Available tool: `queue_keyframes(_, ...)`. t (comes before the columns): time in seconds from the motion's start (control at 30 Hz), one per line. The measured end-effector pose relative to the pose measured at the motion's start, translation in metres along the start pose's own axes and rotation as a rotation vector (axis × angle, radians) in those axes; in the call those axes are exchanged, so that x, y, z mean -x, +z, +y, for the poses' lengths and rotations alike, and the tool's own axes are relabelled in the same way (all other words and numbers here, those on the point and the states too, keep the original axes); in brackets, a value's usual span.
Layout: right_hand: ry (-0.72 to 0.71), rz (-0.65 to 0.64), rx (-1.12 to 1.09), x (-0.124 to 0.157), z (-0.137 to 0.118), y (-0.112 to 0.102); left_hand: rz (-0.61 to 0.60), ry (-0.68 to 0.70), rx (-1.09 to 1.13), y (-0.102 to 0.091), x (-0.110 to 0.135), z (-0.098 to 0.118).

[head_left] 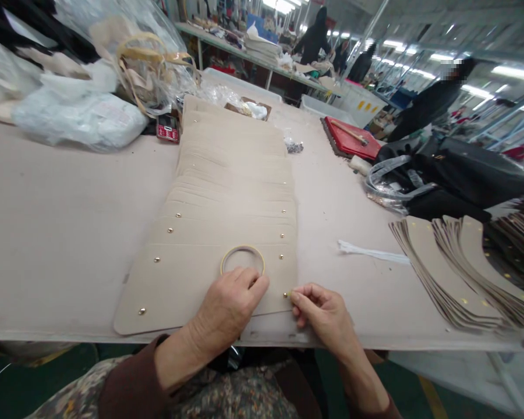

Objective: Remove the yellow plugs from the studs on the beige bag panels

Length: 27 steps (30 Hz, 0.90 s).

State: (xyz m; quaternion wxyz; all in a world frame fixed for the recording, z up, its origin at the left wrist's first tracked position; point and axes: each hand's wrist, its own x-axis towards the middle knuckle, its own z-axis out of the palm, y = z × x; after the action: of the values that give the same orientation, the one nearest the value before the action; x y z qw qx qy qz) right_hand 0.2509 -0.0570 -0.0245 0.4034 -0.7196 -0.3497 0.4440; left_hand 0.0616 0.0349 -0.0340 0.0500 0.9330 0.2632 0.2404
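A long row of overlapping beige panels (201,279) runs away from the table's front edge, with metal studs along both sides. My left hand (229,299) rests over the nearest panel, its fingers closed on the near side of a thin yellow tape roll (243,248). At the panel's front right corner, my right hand (321,311) pinches a tiny yellow piece of tape (289,294) between thumb and fingertips. That piece is beside a gold-coloured stud (285,295), and I cannot tell whether it touches it.
Stacked curved beige pieces (445,267) lie at the right, behind them black bags (463,169). A white strip (371,251) lies right of the panels. Plastic-wrapped bundles (78,113) and a red phone (168,128) are at the left. A hammer (349,132) lies on a red pad (343,142).
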Motion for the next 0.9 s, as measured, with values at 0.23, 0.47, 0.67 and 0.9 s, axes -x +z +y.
queue_keyframes(0.23, 0.045, 0.002, 0.183, -0.001, -0.003, 0.006, -0.09, -0.003, -0.018, 0.006, 0.003, 0.0)
queue_keyframes(0.47, -0.082, 0.029, 0.412, -0.005, -0.011, 0.01, -0.097, -0.022, 0.002, 0.003, 0.001, 0.0)
queue_keyframes(0.67, -0.068, 0.017, 0.386, -0.004, -0.008, -0.004, -0.109, -0.019, 0.015, 0.003, 0.003, -0.001)
queue_keyframes(0.9, -0.458, 0.078, 0.618, 0.014, 0.002, -0.004, -0.122, -0.025, 0.03, 0.004, 0.003, -0.001)
